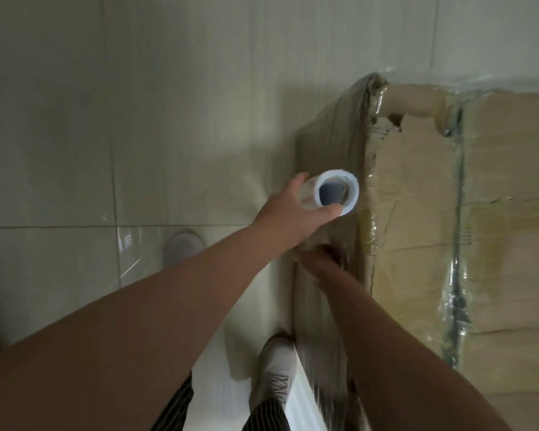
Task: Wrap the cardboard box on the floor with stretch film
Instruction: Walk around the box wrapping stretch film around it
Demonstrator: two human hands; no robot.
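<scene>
A large cardboard box [417, 213] stands on the floor at the right, its top and left side covered in clear stretch film. My left hand [290, 213] grips the top end of the stretch film roll [336, 194], held upright against the box's left side, its white core end facing me. My right hand [318, 259] reaches below the left one, and is mostly hidden behind the left wrist and the stretched film sheet [324, 306] that runs down along the box side. The box's top left corner is torn.
Pale glossy floor tiles [106, 150] fill the left and the back. My two grey shoes [184, 247] [274, 374] stand on the tiles just left of the box. Striped trouser legs show at the bottom edge.
</scene>
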